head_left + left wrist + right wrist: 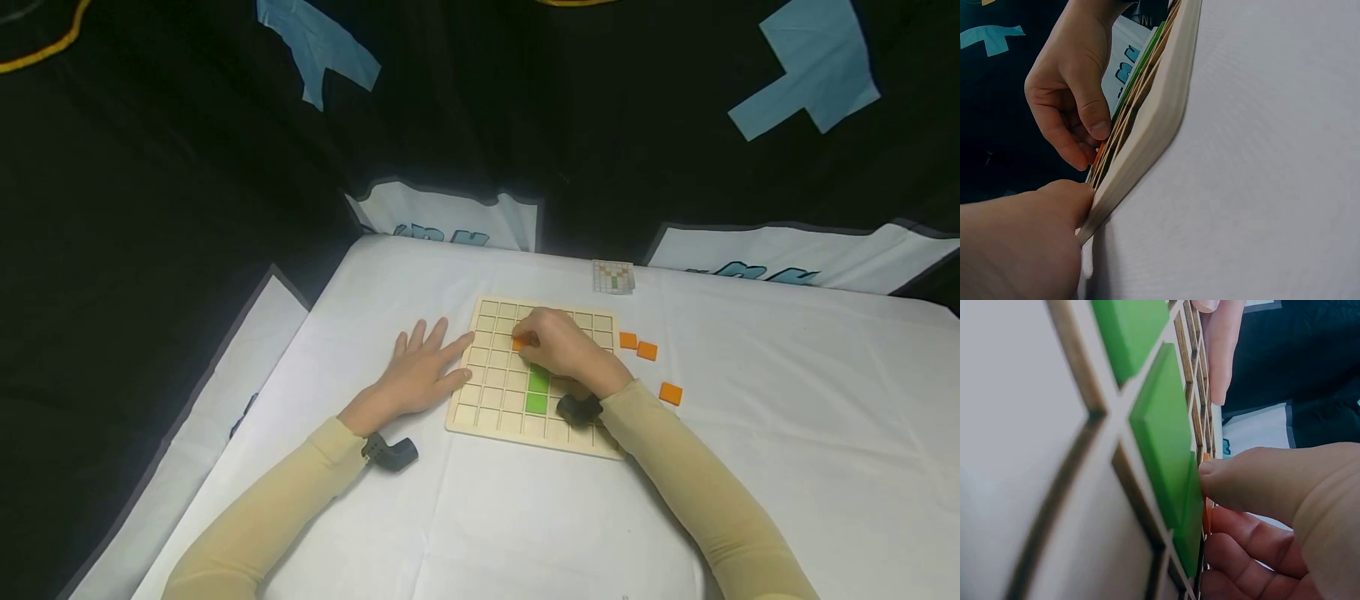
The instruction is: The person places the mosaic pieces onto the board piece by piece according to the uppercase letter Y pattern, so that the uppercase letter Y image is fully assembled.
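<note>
A pale wooden board point(489, 394) cut into square cells lies on the table. My right hand point(558, 343) is over its middle, thumb and fingers pinching an orange square tile point(518, 342) right at a cell. In the right wrist view the thumb covers part of that orange tile point(1207, 512). Green square tiles point(537, 380) sit in a column of cells just nearer to me; the right wrist view shows several green tiles point(1163, 434). With fingers spread, my left hand point(420, 373) lies flat at the board's left side, thumb and forefinger at its edge.
Right of the board lie loose orange tiles: two close together point(637, 346) and one nearer tile point(671, 393). Behind the board is a small card with a grid pattern point(613, 277). White cloth point(787, 417) covers the table, and a dark curtain point(525, 100) hangs behind.
</note>
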Demonstrator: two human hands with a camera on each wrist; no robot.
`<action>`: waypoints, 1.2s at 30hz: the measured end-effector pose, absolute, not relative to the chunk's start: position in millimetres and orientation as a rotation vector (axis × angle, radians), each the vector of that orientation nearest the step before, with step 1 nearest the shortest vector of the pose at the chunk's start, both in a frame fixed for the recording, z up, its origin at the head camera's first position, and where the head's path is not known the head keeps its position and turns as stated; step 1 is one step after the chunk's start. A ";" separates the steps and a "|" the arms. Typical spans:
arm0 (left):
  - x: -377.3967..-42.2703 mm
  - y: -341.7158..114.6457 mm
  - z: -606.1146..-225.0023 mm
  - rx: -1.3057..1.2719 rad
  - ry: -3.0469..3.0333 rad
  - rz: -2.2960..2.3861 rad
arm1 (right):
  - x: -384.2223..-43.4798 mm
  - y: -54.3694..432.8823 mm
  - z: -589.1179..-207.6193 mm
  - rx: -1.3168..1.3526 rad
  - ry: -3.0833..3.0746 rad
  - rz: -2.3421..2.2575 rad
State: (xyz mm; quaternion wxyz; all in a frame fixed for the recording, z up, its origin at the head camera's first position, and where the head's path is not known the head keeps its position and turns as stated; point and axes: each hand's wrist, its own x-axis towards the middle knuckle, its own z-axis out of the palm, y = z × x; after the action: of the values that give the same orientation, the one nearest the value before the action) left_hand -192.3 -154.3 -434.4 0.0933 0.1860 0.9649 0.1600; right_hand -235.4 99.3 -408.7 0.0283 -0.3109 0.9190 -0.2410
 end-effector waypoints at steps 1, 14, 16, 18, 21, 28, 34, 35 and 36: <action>-192.2 -154.4 -434.5 0.553 2.865 0.473 | -235.0 99.5 -408.3 -0.969 2.840 -0.737; -192.2 -154.3 -435.5 0.549 2.866 0.475 | -233.9 99.0 -407.5 -1.007 2.852 -0.723; -192.1 -154.3 -435.3 0.549 2.865 0.476 | -233.9 99.0 -407.5 -0.998 2.850 -0.725; -192.1 -154.4 -435.3 0.550 2.867 0.478 | -234.1 99.2 -407.4 -0.990 2.845 -0.729; -192.2 -154.2 -435.5 0.549 2.869 0.482 | -234.3 100.0 -406.9 -0.972 2.838 -0.745; -192.0 -153.4 -435.7 0.542 2.864 0.475 | -233.2 105.4 -403.6 -0.884 2.831 -0.830; -190.9 -154.4 -432.7 0.532 2.858 0.489 | -229.1 110.0 -392.9 -0.827 2.834 -0.875; -190.8 -154.7 -432.4 0.532 2.858 0.492 | -228.5 110.5 -390.7 -0.832 2.833 -0.877; -190.7 -154.9 -432.2 0.532 2.859 0.496 | -227.8 111.1 -388.4 -0.831 2.830 -0.878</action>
State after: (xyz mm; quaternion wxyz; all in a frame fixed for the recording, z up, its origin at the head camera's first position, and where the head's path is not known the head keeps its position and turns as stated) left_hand -190.7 -154.9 -432.2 0.0957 0.1795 0.9647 0.1674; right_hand -227.8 111.1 -388.4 0.0320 -0.2698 0.9191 -0.2852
